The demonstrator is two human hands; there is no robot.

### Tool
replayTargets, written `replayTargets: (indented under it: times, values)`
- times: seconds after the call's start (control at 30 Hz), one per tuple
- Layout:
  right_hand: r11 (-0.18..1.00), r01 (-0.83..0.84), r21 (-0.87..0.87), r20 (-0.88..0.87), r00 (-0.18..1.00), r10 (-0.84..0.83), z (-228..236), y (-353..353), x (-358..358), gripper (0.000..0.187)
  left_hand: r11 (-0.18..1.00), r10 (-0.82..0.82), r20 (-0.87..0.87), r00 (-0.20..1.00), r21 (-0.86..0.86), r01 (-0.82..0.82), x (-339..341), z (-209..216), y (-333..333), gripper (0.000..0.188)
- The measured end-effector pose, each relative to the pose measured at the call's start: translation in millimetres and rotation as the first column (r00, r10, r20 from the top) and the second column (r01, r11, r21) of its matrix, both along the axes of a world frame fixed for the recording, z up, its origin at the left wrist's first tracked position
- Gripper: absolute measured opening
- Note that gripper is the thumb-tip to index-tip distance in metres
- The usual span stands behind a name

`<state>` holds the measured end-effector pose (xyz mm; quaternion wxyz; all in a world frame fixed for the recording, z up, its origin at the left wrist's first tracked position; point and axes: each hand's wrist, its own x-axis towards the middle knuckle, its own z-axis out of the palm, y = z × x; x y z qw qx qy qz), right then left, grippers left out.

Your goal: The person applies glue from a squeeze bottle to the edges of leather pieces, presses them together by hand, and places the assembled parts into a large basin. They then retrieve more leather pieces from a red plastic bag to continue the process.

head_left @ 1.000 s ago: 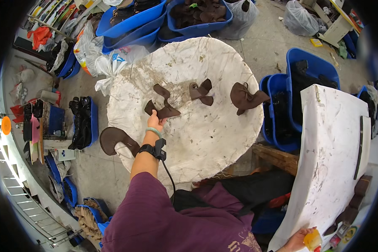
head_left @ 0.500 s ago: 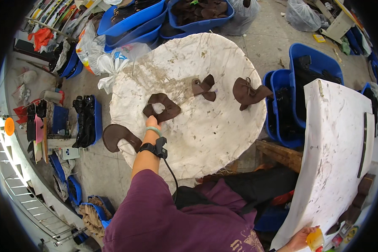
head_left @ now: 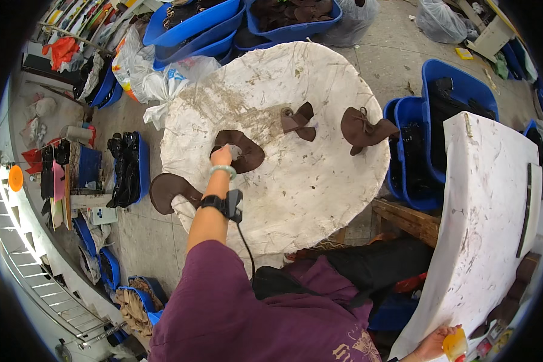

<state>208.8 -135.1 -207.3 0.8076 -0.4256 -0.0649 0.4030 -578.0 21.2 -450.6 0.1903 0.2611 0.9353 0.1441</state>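
Observation:
On the pale round table lies a brown curved shoe-upper piece (head_left: 251, 158) with an opening in its middle. My left hand (head_left: 221, 156) is closed at this piece's left side, over the band beside the opening; the fingertips are partly hidden. At the lower right, my right hand (head_left: 435, 345) holds a yellow-orange container (head_left: 455, 345) by the white bench. Another brown curved piece (head_left: 174, 192) hangs over the table's left edge. Farther right lie a small brown piece with two flaps (head_left: 306, 122) and a brown piece with a lace (head_left: 363, 130).
The cloth-covered round table (head_left: 295, 199) has stains and loose threads. A white bench (head_left: 464, 241) stands to the right, with blue bins (head_left: 458, 90) behind it. More blue tubs (head_left: 193, 33) and plastic bags (head_left: 163, 84) crowd the far side. A black-filled tub (head_left: 127, 169) sits left.
My left hand has moved farther up, from the near edge of the brown piece to its left side by the opening. My right hand stays low at the right with the container.

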Motion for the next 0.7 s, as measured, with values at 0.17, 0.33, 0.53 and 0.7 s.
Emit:
replayTargets:
  times: [0.17, 0.33, 0.53, 0.7]
  values:
    - [0.999, 0.022, -0.026, 0.148, 0.989, -0.018, -6, -8, 23, 0.037, 0.884, 0.371, 0.259, 0.892, 0.195, -0.424, 65, 8, 38, 0.034]
    - [0.997, 0.049, -0.053, 0.255, 0.966, -0.034, -6, -4, 18, 0.037, 0.905, 0.270, 0.233, 0.934, 0.270, -0.328, 80, 31, 50, 0.044]
    - [0.993, 0.069, -0.091, 0.368, 0.929, -0.031, -6, 4, 18, 0.038, 0.997, 0.073, -0.082, 0.994, 0.016, -0.072, 79, 9, 43, 0.042]
    - [0.987, 0.109, -0.115, 0.460, 0.887, -0.044, -7, 3, 18, 0.038, 0.998, 0.050, -0.063, 0.997, -0.043, -0.053, 72, 15, 40, 0.029]
